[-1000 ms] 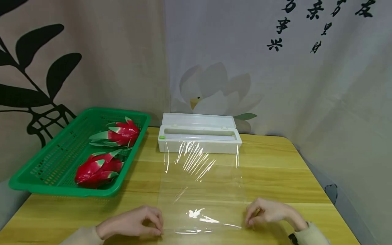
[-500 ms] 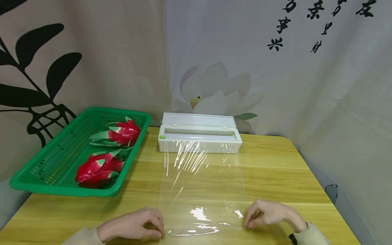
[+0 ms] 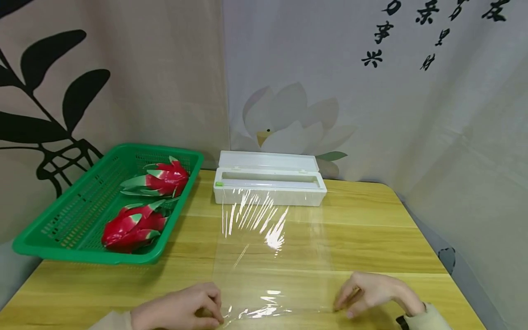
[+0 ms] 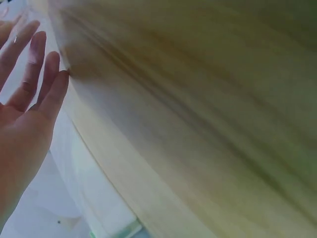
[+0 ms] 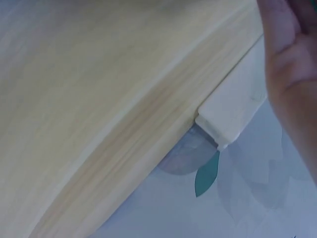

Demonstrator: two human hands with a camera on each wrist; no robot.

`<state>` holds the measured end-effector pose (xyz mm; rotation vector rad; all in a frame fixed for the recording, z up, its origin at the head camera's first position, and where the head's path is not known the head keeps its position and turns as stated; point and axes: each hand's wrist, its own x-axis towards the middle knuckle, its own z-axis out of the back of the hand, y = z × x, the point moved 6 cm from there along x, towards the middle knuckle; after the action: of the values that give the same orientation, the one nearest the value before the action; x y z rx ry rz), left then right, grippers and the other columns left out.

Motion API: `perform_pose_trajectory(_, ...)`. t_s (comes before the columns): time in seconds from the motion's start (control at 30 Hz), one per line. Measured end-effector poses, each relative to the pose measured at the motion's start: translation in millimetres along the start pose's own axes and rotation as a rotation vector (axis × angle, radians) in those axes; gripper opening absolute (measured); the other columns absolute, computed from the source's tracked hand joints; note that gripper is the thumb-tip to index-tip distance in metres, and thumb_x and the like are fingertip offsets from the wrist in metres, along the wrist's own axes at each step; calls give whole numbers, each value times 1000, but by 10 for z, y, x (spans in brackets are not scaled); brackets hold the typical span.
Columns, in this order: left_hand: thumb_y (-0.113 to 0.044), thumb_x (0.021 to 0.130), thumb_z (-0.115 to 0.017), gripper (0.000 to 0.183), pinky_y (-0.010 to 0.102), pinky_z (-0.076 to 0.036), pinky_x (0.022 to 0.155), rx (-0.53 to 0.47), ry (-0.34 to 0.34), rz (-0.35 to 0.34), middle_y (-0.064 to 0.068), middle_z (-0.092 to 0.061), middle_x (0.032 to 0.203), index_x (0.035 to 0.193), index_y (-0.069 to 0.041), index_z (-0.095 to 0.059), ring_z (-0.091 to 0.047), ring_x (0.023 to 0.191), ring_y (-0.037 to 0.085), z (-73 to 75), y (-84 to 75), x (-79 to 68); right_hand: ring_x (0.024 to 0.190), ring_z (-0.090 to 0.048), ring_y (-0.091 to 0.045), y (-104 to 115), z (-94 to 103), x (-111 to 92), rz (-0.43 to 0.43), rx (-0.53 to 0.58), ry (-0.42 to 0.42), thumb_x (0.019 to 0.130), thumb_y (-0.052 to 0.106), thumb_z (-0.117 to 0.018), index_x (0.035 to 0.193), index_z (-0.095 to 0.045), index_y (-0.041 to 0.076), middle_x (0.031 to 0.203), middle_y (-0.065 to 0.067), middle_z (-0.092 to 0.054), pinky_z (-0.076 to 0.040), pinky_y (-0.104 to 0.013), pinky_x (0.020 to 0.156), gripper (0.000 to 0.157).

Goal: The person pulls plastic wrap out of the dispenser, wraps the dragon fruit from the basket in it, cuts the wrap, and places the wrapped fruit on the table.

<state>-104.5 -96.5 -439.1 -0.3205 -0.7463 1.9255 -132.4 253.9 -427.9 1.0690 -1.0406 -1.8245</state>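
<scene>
A clear sheet of cling film stretches over the wooden table from a white dispenser box. The box stands at the back with its lid raised and a roll inside. My left hand pinches the film's near left corner between thumb and fingers. Beside the near right edge is my right hand, thumb and fingertips parted, right at the film. In the left wrist view, the fingers of the left hand are bent at the far left. The right wrist view catches part of the right hand.
A green plastic basket at the left holds two red dragon fruits with green-tipped scales. Behind the table hangs a curtain printed with leaves, a lotus and characters.
My right hand has shifted a little right and its thumb and fingers have come apart from their pinch on the film. The left hand moved slightly down and right; film glints have shifted.
</scene>
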Motion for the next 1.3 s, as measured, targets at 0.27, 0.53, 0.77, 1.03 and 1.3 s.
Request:
perform_pose_trajectory(0.27,-34,95,-55,24,14,-51,71,-52,76,266,-20,-64,97,110,-23,-70,-51,84,-11,-45,91,30,129,-47,-8,9,-76,-182,-18,21,104,92,8,-60,134,-50,-3,137,-22,-52,-44,-21,102,45)
perform_pose_trajectory(0.53,-25,89,-65,23,9,-46,65,121,72,149,-18,-58,92,113,-24,-68,-44,79,-9,-85,15,66,136,-37,-5,-56,-126,-288,-2,105,132,94,4,-55,139,-45,1,147,-21,-39,-38,-18,106,46)
perform_pose_trajectory(0.77,-26,90,-64,28,24,-53,85,311,54,15,-10,-57,121,118,-29,-65,-52,106,5,-95,-65,52,131,-46,-8,-117,-94,-378,48,217,92,96,-3,-45,137,-42,-9,141,-26,-44,-43,-21,103,41)
perform_pose_trajectory(1.03,-37,99,-47,33,47,-46,101,441,94,6,-6,-49,142,130,-31,-56,-47,130,18,-133,-96,3,104,-66,-14,-51,100,-267,-24,-169,-304,96,12,-53,122,-60,-5,116,-22,-66,-56,-26,82,31)
perform_pose_trajectory(1.3,-36,99,-47,32,47,-46,102,408,102,13,-7,-49,142,130,-31,-55,-47,130,18,-135,-76,-6,134,-35,-47,43,-82,74,-182,-898,-553,83,45,-67,145,-39,12,151,-19,-34,-37,-64,100,75)
